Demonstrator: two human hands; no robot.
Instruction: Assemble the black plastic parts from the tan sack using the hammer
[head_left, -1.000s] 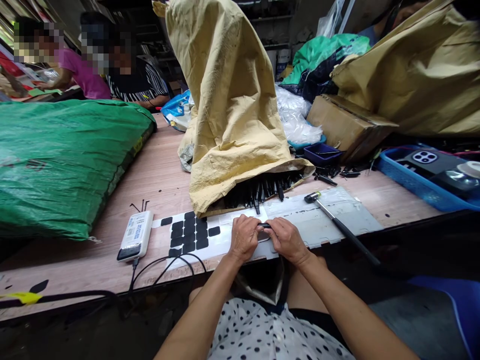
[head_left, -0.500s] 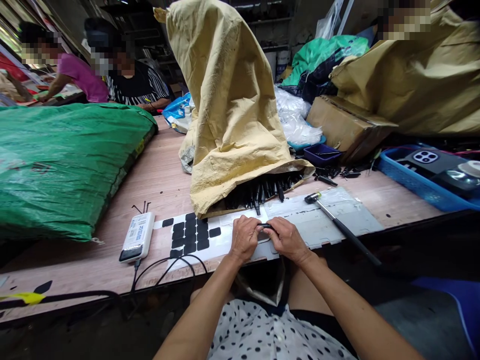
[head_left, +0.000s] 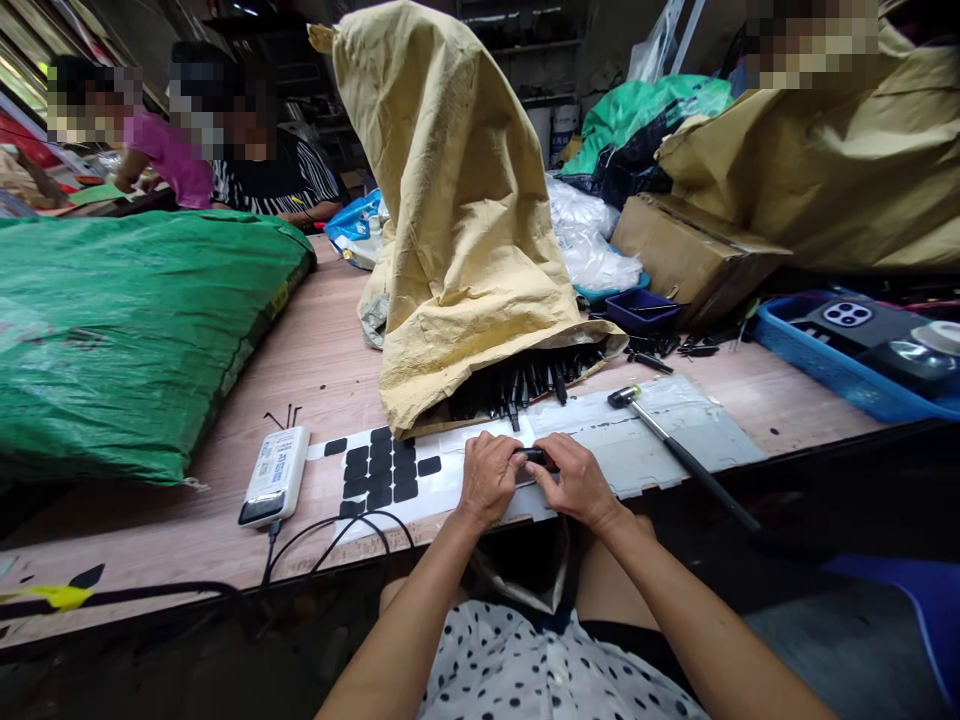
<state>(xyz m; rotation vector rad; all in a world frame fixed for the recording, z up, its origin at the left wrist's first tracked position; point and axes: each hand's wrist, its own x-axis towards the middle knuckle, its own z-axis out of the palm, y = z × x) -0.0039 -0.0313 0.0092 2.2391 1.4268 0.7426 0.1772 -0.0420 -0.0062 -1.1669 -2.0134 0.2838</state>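
Above the wood-grained table (head_left: 322,335), left hand (head_left: 487,472) and right hand (head_left: 577,480) pinch a small black piece (head_left: 533,455).

Our forearms (head_left: 416,592) stretch forward, slanting inward, and our left hand (head_left: 489,472) and right hand (head_left: 576,474) sit close together, fingers (head_left: 564,446) curled in a grip.

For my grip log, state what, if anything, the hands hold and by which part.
A black piece, held from both sides by the fingers of the left hand and right hand; they hide its ends and exact contact points.
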